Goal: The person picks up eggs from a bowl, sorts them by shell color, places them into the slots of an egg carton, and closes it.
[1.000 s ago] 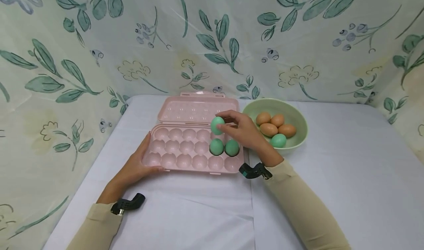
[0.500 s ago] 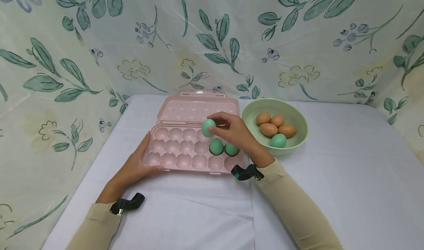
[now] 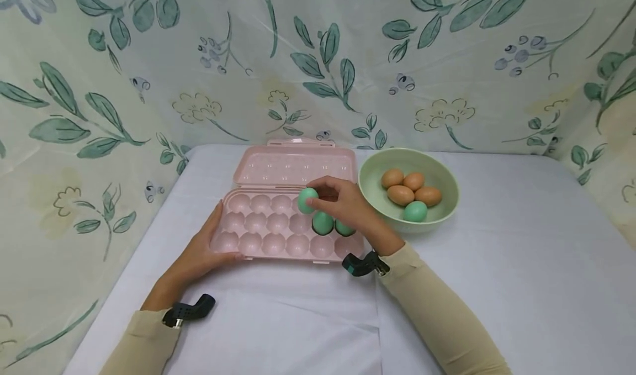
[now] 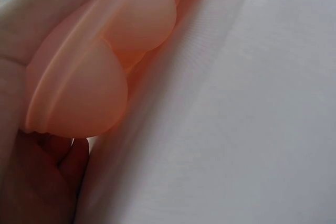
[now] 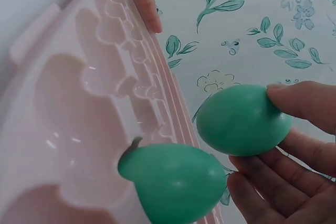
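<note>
A pink plastic egg carton (image 3: 273, 244) lies with its lid folded back. My left hand (image 3: 201, 249) grips its left end, thumb along the front edge; in the left wrist view fingers (image 4: 73, 163) curl beneath the rim. Between thumb and fingertips, my right hand (image 3: 348, 202) pinches a green egg (image 3: 308, 200) over the back row, right of the middle. The right wrist view shows this held egg (image 5: 241, 120) above the carton, apart from another green egg (image 5: 178, 182) seated in a cup. Two green eggs sit in the middle row, the rightmost partly hidden by my right hand.
To the right of the carton stands a light green bowl (image 3: 444, 198) holding several brown eggs (image 3: 400, 195) and one green egg (image 3: 415, 211). A white cloth (image 3: 278, 320) covers the table. Behind hangs a leaf-patterned curtain (image 3: 248, 88).
My right hand has carried the green egg leftward along the carton's back row and then slightly lower. My left hand keeps its grip on the carton's end.
</note>
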{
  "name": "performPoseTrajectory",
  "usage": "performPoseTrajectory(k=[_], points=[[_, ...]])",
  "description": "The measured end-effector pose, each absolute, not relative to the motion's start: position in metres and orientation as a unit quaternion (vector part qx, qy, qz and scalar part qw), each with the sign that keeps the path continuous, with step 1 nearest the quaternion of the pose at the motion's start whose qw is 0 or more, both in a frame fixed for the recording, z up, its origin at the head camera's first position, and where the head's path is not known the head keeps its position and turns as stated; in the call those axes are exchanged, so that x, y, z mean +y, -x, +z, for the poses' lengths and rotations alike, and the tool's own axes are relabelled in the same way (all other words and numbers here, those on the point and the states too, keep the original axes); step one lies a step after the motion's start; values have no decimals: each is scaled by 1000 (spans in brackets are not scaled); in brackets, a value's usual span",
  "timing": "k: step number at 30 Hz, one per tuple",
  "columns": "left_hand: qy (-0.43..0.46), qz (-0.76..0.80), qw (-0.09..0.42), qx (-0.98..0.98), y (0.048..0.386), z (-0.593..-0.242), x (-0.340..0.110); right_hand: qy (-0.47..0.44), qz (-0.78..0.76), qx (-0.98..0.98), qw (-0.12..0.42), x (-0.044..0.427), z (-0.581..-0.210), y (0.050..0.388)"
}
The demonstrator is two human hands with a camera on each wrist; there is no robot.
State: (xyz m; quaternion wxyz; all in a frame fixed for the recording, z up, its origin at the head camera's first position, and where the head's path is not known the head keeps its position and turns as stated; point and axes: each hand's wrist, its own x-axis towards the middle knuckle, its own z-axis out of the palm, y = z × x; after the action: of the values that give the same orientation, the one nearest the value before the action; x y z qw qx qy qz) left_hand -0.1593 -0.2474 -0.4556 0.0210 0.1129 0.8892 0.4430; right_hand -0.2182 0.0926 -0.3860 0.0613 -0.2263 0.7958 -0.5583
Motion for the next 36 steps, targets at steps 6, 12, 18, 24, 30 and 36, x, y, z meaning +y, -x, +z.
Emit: performPoseTrajectory(k=[6,12,18,24,30,36], points=[[-123,447,15,886,160,-455,-246,223,-538,810,59,89,-389,216],[-119,445,16,887,159,-455,-247,227,-500,834,48,82,-394,215],[-119,441,17,889,161,-457,-248,237,-471,849,32,79,-398,215],[-122,446,14,887,163,-459,-248,248,-468,848,26,78,-397,216],[-124,444,15,887,163,-458,-248,250,-450,857,19,77,-398,216],[-121,445,18,887,161,-457,-248,263,-440,858,35,76,-401,215]])
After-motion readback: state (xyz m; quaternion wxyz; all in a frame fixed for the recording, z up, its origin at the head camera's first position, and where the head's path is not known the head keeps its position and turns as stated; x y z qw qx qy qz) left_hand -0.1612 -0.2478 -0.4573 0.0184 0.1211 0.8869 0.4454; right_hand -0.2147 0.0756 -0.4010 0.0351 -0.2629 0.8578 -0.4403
